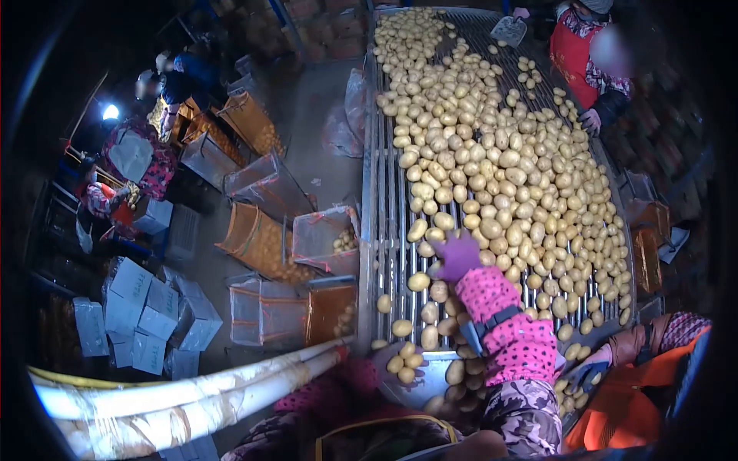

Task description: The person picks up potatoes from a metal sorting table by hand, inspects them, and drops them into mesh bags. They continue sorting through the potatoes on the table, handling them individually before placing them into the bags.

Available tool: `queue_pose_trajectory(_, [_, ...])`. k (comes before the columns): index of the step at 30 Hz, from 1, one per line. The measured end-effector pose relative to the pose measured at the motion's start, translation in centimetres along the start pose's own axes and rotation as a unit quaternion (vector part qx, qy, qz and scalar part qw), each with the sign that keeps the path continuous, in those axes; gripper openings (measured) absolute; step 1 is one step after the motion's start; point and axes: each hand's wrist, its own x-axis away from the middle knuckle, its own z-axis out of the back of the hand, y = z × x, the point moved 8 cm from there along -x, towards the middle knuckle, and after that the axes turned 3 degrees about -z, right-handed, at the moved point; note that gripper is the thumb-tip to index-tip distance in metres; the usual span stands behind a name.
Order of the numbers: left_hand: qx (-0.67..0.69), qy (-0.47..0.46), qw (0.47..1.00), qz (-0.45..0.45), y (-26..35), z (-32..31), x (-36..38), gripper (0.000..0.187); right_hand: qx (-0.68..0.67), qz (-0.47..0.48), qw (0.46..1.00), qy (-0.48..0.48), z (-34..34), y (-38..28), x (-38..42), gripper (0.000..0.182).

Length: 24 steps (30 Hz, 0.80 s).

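Note:
Pale yellow potatoes (492, 161) cover a sloping bed of metal bars (392, 253) in front of me. My right hand (457, 257), in a purple glove with a pink dotted sleeve, reaches over the bars. Its fingers are spread and touch potatoes at the near left of the pile. My left hand (384, 361) is low at the bed's near edge, partly in shadow. Several small potatoes (406, 361) rest in its curled fingers. Under it sits a shiny metal pan or scoop (427, 378), with more potatoes beside it.
A gloved co-worker's hand (588, 373) works at the near right; another person in a red apron (573, 61) stands at the far right near a scoop (509, 31). White pipes (192, 399) cross at lower left. Mesh-sided crates (323, 238) and cartons (127, 296) stand left.

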Motion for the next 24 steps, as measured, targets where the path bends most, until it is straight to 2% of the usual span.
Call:
queue_pose_trajectory(1, [0.096,-0.012,0.994,0.045,-0.5,0.4,-0.6,0.04,0.015,0.022,0.999,0.037,0.4,-1.7,2.8,0.081])
queue_pose_trajectory(3, [0.043,-0.172,0.975,0.137,-1.7,-0.2,-0.9,0.05,0.027,0.051,0.995,0.083,-1.5,-4.2,7.9,0.078])
queue_pose_trajectory(5, [0.016,-0.289,0.943,0.166,-1.1,0.9,-1.4,0.057,-0.019,0.065,0.993,0.102,-3.4,-5.5,12.2,0.076])
queue_pose_trajectory(7, [0.013,-0.37,0.919,0.137,1.7,4.1,-2.9,0.061,-0.065,0.075,0.988,0.115,-5.2,-5.9,16.1,0.076])
queue_pose_trajectory(8, [0.014,-0.357,0.922,0.151,1.1,2.6,-2.0,0.061,-0.123,0.081,0.986,0.081,-5.9,-5.8,17.7,0.077])
queue_pose_trajectory(10, [0.015,-0.329,0.927,0.18,-0.6,-1.1,0.2,0.061,-0.218,0.093,0.968,0.084,-6.0,-4.7,19.2,0.066])
queue_pose_trajectory(13, [0.002,-0.317,0.945,0.079,-1.2,-2.0,0.8,0.057,-0.353,-0.035,0.933,-0.057,-6.4,-1.8,16.0,0.051])
queue_pose_trajectory(14, [-0.005,-0.313,0.949,0.043,-1.0,-2.5,0.7,0.055,-0.368,-0.02,0.923,0.108,-2.6,-1.9,14.7,0.04])
queue_pose_trajectory(15, [-0.014,-0.309,0.951,0.008,-0.9,-3.1,0.7,0.053,-0.398,-0.031,0.911,0.107,-0.2,-2.0,12.7,0.039])
queue_pose_trajectory(16, [-0.026,-0.292,0.956,-0.003,-0.9,-3.4,0.5,0.053,-0.332,0.039,0.92,0.205,0.8,-1.7,9.5,0.045])
queue_pose_trajectory(18, [-0.068,-0.242,0.968,-0.005,-0.9,-3.4,0.5,0.053,-0.151,0.033,0.913,0.378,4.1,-3.0,7.1,0.049])
queue_pose_trajectory(20, [-0.101,-0.205,0.974,-0.007,-1.0,-3.0,0.3,0.052,-0.108,-0.04,0.981,0.158,-3.1,-3.9,2.4,0.058])
queue_pose_trajectory(21, [-0.112,-0.19,0.975,-0.007,-1.0,-2.9,0.4,0.052,-0.169,-0.003,0.985,0.034,-2.8,-5.7,2.1,0.062])
queue_pose_trajectory(22, [-0.12,-0.176,0.977,-0.006,-1.0,-2.9,0.4,0.052,-0.262,0.111,0.958,0.033,-5.0,-7.0,2.5,0.06])
queue_pose_trajectory(24, [-0.129,-0.158,0.979,-0.006,-0.8,-3.3,0.5,0.051,-0.316,0.076,0.944,-0.052,-3.5,-7.6,2.2,0.055])
